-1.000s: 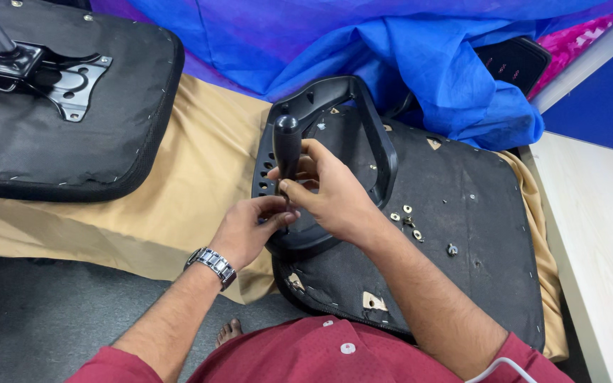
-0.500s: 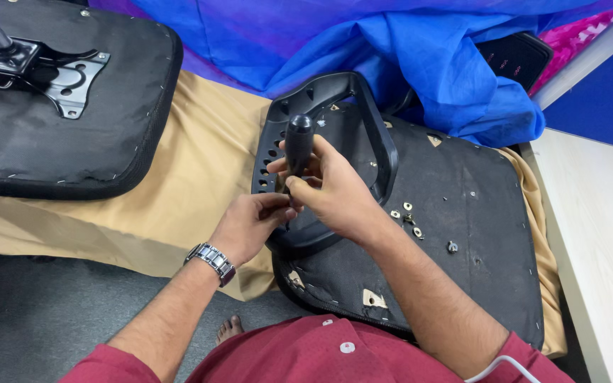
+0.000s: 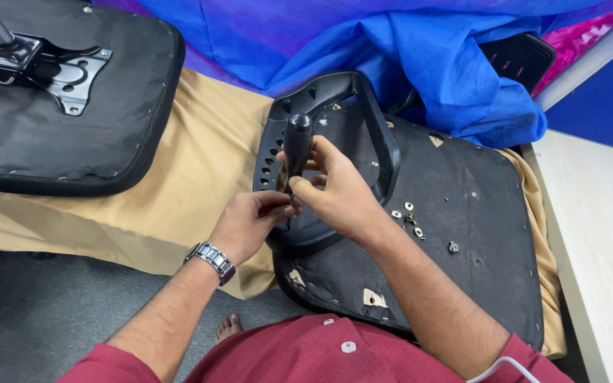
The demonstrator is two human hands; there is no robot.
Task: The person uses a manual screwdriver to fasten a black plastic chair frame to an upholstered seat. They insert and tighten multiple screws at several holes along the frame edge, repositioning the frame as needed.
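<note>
Screwdriver [image 3: 296, 145] stands upright over the armrest [image 3: 335, 152], gripped by your right hand [image 3: 338, 195]; your left hand [image 3: 253, 223] pinches its tip; a slip there could jab your fingers.

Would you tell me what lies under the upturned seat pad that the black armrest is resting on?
Under the seat pad a tan cloth shows at its left and right edges. The pad covers whatever is beneath its middle. The armrest lies on top, at both hands.
</note>
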